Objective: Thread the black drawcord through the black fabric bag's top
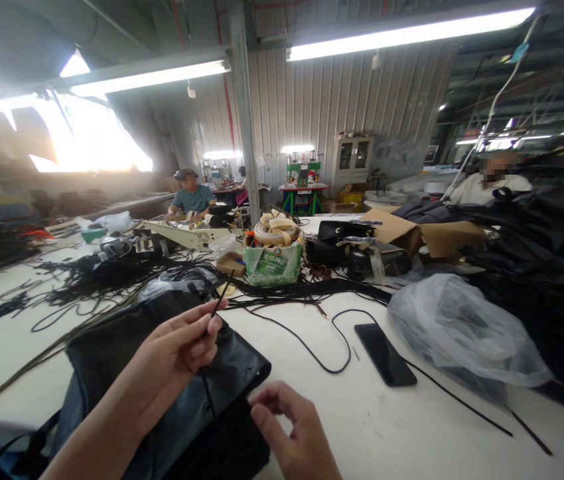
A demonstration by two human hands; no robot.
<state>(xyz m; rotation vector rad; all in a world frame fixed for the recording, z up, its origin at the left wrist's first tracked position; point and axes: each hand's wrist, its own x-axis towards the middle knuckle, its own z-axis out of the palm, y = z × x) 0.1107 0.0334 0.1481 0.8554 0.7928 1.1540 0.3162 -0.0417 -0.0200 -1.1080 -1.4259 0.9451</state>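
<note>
My left hand [182,347] is closed, pinching a thin black cord [221,297] between thumb and forefinger; its tip points up. Below the hand a length of dark cord runs down across a black, smooth-surfaced bag [112,340] with small metal eyelets near its edge. The bag lies on the table under my left forearm. My right hand [295,430] is beside the bag's right edge, thumb and forefinger tips brought together. Whatever they hold, if anything, is too small to make out.
On the white table [312,387] are a black phone [385,355], a loose black cord [302,343] and a clear plastic bag [462,327]. Behind stands a green-and-white sack [273,261] of coiled strap. Bundled cords [92,273] spread leftward. Two people sit farther back.
</note>
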